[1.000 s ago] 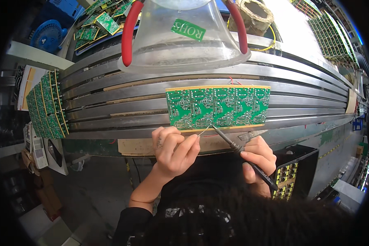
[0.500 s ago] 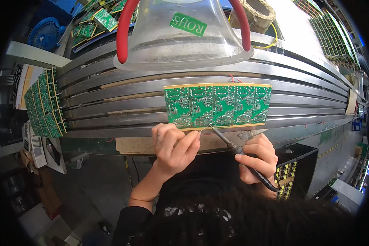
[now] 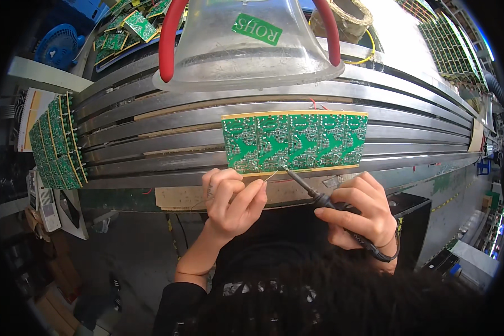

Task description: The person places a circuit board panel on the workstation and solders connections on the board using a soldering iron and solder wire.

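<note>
A green circuit board panel (image 3: 303, 143) with pale edge strips lies solder side up on the metal rails in front of me. My right hand (image 3: 363, 211) grips a soldering iron (image 3: 318, 196) by its dark handle. The iron's tip is at the panel's near edge, left of its middle. Between thumb and forefinger, my left hand (image 3: 232, 201) pinches a thin solder wire (image 3: 271, 175), whose end points toward the iron's tip. Whether wire and tip touch is too small to tell.
A clear fume hood (image 3: 246, 56) with red hoses hangs beyond the panel. Other circuit panels (image 3: 56, 143) stand at the left end of the rails (image 3: 145, 127). Loose boards (image 3: 140, 26) are heaped at the back left, near a blue fan (image 3: 60, 46). A cardboard strip (image 3: 193, 199) lies along the near edge.
My right hand has shifted slightly right and its grip on the iron looks a little more spread. My left hand has drawn slightly left with the wire. The whole view has shifted a little.
</note>
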Motion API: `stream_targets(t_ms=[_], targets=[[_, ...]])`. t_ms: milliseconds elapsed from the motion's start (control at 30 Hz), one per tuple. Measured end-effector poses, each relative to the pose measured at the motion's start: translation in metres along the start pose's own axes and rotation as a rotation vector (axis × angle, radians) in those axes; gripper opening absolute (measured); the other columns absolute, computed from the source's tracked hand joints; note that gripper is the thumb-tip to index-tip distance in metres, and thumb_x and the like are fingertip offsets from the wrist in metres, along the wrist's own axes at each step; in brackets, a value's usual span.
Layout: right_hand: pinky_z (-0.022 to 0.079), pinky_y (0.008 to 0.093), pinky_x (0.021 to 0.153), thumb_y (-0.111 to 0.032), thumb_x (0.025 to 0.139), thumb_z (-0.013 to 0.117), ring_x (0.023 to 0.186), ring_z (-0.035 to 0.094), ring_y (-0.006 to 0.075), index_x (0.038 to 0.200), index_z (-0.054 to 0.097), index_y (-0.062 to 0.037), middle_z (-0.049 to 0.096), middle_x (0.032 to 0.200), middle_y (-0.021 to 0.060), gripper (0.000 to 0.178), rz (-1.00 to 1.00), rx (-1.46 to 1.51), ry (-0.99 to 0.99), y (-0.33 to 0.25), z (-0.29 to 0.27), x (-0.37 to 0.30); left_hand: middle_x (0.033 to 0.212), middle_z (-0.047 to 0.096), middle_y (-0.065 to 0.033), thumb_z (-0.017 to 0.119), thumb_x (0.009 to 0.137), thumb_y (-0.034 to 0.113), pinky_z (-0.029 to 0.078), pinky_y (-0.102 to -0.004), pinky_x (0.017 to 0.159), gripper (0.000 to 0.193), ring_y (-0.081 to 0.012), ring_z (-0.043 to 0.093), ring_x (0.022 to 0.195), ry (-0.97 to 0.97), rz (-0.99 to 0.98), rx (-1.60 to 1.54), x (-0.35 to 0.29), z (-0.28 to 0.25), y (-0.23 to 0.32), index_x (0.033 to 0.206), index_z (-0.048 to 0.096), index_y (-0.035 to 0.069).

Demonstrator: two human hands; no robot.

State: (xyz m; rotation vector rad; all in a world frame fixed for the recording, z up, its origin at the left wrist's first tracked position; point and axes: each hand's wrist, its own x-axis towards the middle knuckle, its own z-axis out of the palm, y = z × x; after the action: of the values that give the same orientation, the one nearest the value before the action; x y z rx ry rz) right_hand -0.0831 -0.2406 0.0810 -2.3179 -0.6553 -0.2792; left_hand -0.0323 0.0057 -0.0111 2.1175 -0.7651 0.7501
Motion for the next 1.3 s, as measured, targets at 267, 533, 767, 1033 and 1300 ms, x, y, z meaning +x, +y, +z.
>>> stream_targets(t_ms=[267,533,767,1033,1300], targets=[[0.042,0.0329,0.067,0.0,0.058,0.07,0.067,0.05,0.0193,0.085,0.078,-0.0074,0.064,0.082,0.0043,0.03,0.042,0.066,-0.05,-0.002,-0.015,0.016,0.08,0.05,0.0003,0.08,0.073,0.001,0.046,-0.0385,0.081,0.02,-0.0196,0.059,0.08,0.052,0.001,0.005,-0.005,0.004,-0.004,0.091,0.075,0.009],[0.042,0.033,0.065,-0.004,0.063,0.071,0.065,0.051,0.0201,0.086,0.077,-0.0051,0.065,0.079,0.0063,0.025,0.006,0.084,-0.04,0.007,-0.017,0.008,0.081,0.05,0.0003,0.08,0.074,0.0,0.046,-0.0391,0.081,0.022,-0.0196,0.059,0.08,0.058,-0.005,0.011,-0.006,0.003,-0.005,0.093,0.075,0.009],[0.045,0.0336,0.065,-0.009,0.069,0.071,0.064,0.056,0.0214,0.092,0.076,-0.0007,0.068,0.077,0.0095,0.025,-0.013,0.29,0.268,0.021,0.018,-0.022,0.082,0.05,0.0009,0.08,0.074,-0.001,0.044,-0.037,0.081,0.025,-0.0187,0.057,0.079,0.015,0.034,0.064,0.006,0.003,0.005,0.096,0.075,0.01],[0.047,0.033,0.066,-0.007,0.067,0.071,0.065,0.057,0.0208,0.096,0.077,0.0003,0.069,0.078,0.0103,0.03,0.024,0.328,0.328,0.029,0.035,-0.025,0.08,0.05,0.0018,0.08,0.073,-0.001,0.042,-0.0352,0.081,0.026,-0.018,0.055,0.077,-0.016,0.017,0.08,0.009,0.007,0.005,0.095,0.074,0.011],[0.046,0.0339,0.065,-0.009,0.071,0.072,0.065,0.057,0.0215,0.097,0.076,-0.0012,0.069,0.083,0.0092,0.028,0.012,0.251,0.279,0.024,0.033,-0.026,0.08,0.05,0.002,0.079,0.073,-0.002,0.042,-0.0351,0.081,0.025,-0.018,0.054,0.076,-0.04,0.004,0.087,0.013,0.007,0.006,0.094,0.074,0.011]])
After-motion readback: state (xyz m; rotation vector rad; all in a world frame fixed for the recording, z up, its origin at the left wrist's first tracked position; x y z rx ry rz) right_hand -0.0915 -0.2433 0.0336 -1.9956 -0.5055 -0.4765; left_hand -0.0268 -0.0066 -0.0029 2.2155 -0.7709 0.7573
